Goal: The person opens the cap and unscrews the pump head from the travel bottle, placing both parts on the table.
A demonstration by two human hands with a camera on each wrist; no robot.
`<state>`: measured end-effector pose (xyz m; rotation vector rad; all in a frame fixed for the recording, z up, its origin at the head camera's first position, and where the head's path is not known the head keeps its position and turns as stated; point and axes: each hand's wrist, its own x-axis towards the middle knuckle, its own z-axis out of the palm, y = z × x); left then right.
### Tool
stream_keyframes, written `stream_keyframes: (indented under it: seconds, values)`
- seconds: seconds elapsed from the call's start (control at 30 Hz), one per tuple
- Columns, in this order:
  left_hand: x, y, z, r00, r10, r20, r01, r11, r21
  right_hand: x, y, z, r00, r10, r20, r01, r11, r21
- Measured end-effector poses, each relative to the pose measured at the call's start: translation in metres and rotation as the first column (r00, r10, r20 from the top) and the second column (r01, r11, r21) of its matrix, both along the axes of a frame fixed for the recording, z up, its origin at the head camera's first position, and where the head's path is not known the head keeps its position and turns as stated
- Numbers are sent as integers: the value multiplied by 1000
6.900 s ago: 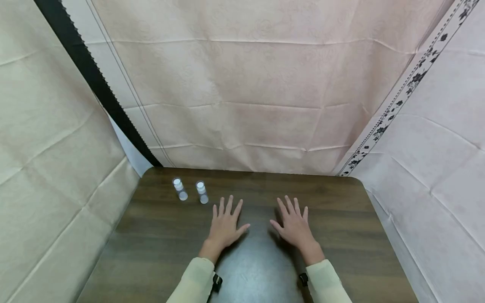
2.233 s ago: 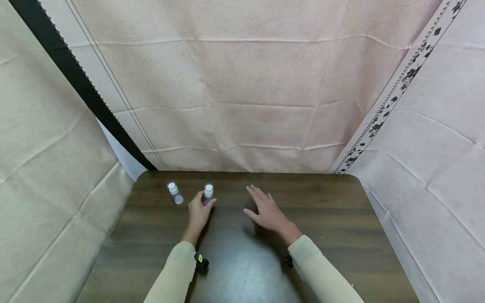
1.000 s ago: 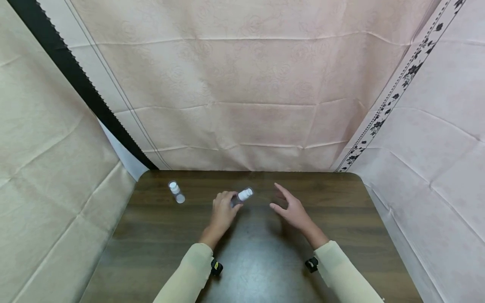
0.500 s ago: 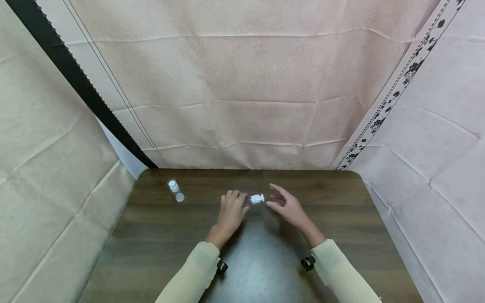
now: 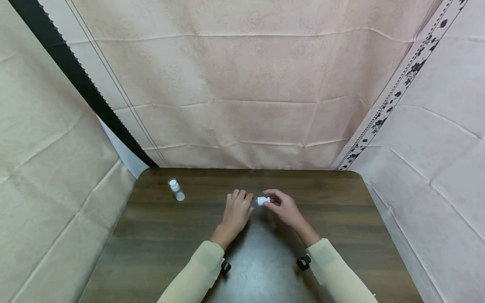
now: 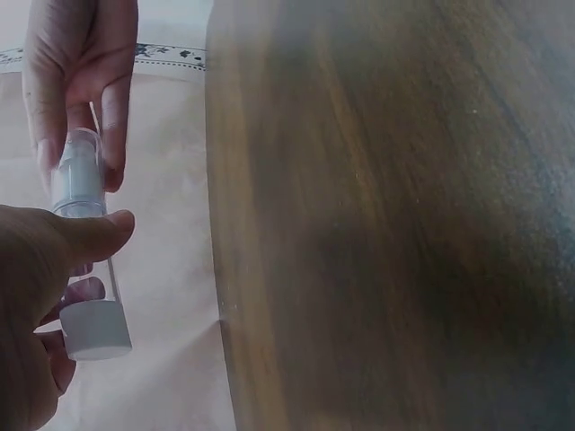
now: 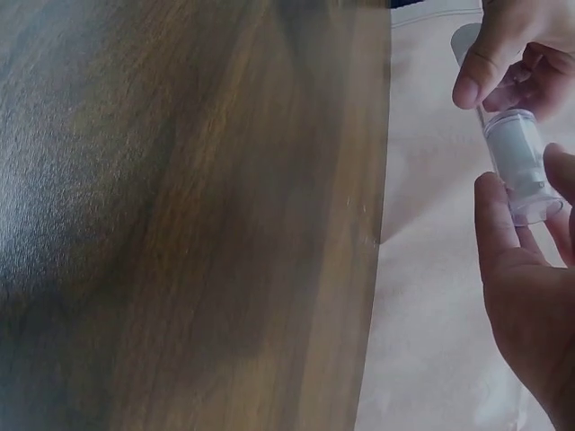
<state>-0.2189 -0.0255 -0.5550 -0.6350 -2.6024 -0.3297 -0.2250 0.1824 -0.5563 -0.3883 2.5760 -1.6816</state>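
A small clear bottle [image 5: 263,201] lies sideways in the air between both hands. It has a white top under a see-through cap [image 6: 79,171] and a white base [image 6: 97,330]. My left hand [image 5: 236,212] grips the bottle's body, its thumb [image 6: 103,235] laid across it just below the cap. From the other side my right hand [image 5: 288,210] pinches the cap's end between thumb and fingers, as the right wrist view shows around the white top [image 7: 519,153]. Another such bottle [image 5: 176,190] stands at the table's far left.
The dark wood table [image 5: 322,235] has rounded far corners. Pale cloth [image 5: 242,84] hangs behind its far edge, and more cloth hangs at both sides. Each wrist wears a small black camera.
The left hand has lifted the nearer bottle off the table, carried it right and tipped it sideways. The right hand has moved in and taken its cap end.
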Motion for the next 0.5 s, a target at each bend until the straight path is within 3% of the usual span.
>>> stream_keyframes:
  seconds: [0.5]
  values:
    - [0, 0, -7, 998, -53, -35, 53, 998, -24, 3, 5, 2, 999, -38, -31, 38, 999, -1]
